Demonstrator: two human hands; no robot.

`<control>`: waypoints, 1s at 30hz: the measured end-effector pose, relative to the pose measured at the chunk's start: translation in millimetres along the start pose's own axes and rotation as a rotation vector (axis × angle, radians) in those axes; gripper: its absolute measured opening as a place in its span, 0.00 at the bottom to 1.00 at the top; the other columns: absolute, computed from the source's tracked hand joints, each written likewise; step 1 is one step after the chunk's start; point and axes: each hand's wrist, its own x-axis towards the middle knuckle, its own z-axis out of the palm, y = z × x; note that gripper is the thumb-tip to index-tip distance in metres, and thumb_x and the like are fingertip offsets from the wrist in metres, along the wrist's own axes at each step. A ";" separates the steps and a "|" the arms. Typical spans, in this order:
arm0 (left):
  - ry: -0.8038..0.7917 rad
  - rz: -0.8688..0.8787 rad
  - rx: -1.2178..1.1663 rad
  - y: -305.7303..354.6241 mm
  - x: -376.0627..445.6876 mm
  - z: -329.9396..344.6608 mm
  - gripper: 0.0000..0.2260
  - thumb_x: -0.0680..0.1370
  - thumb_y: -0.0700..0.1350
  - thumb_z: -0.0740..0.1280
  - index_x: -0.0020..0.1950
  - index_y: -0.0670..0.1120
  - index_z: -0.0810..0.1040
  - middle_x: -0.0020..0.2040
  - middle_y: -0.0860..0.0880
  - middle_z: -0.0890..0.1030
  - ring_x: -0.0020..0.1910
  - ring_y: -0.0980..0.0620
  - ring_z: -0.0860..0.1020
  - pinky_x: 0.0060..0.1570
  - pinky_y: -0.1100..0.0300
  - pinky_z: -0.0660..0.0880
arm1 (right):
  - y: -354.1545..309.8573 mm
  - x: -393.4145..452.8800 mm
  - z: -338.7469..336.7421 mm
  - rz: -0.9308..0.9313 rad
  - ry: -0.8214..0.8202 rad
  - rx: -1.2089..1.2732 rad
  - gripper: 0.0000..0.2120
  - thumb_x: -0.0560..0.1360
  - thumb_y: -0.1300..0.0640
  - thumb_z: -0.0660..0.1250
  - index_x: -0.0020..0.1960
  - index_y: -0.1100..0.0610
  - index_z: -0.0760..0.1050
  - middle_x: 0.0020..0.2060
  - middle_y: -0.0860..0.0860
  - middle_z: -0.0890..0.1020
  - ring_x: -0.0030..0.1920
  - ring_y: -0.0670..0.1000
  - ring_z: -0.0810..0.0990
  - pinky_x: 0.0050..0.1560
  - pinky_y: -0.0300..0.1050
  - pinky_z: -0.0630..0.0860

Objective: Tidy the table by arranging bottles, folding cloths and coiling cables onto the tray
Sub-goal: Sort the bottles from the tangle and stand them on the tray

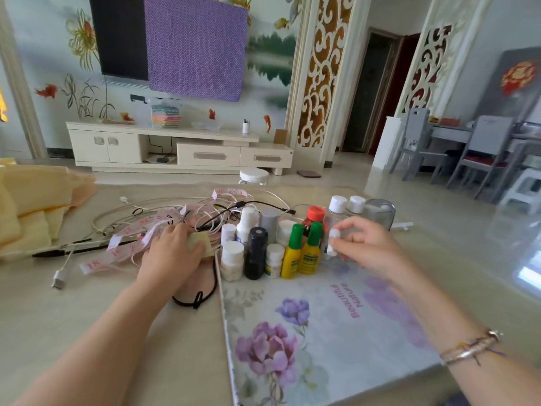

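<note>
1. White-capped clear small bottle (333, 242) is pinched between the thumb and fingertips of the right hand (370, 247), right of centre, probably to set it with the others
2. Left hand (172, 253), left of centre, curls its fingers round a yellowish pad (199, 242), resting on the cable tangle (175, 218) and pink tape measure (123, 244)
3. Bottles (263, 247) stand grouped at the floral tray (322, 332) far edge, leaving its front free
4. Yellow cloths (32, 212) lie unfolded at the left edge

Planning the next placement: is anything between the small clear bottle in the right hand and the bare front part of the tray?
Nothing visible. The right hand pinches the small clear bottle beside the yellow bottles; the tray in front of it lies bare.
</note>
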 end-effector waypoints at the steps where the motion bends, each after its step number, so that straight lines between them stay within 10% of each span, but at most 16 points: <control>1: 0.000 -0.002 0.000 0.4 -0.3 -0.1 0.18 0.77 0.51 0.63 0.64 0.45 0.71 0.64 0.44 0.72 0.65 0.42 0.68 0.62 0.46 0.69 | 6.0 3.0 0.2 0.005 0.000 -0.067 0.07 0.73 0.62 0.70 0.45 0.54 0.73 0.32 0.52 0.81 0.30 0.47 0.75 0.33 0.38 0.69; 11: 0.016 -0.014 0.013 3.9 -6.1 -4.3 0.18 0.77 0.52 0.62 0.64 0.44 0.71 0.64 0.43 0.72 0.65 0.40 0.68 0.61 0.46 0.69 | 33.4 17.2 23.9 -0.038 0.128 -0.608 0.11 0.67 0.48 0.73 0.40 0.51 0.73 0.38 0.49 0.81 0.43 0.53 0.79 0.41 0.49 0.76; 26: 0.043 -0.097 -0.005 2.4 -0.4 -2.7 0.18 0.76 0.53 0.65 0.63 0.46 0.72 0.60 0.44 0.76 0.64 0.40 0.68 0.65 0.48 0.62 | 27.0 10.6 28.0 -0.041 0.189 -0.626 0.10 0.73 0.61 0.65 0.51 0.57 0.66 0.44 0.54 0.79 0.46 0.58 0.78 0.40 0.48 0.74; 30: 0.144 -0.066 -0.464 8.0 -5.0 -14.4 0.14 0.72 0.40 0.71 0.56 0.46 0.75 0.47 0.49 0.77 0.47 0.48 0.77 0.39 0.58 0.71 | 5.4 -7.5 24.1 -0.163 0.267 -0.660 0.05 0.73 0.61 0.63 0.44 0.54 0.67 0.37 0.49 0.77 0.39 0.56 0.75 0.35 0.48 0.70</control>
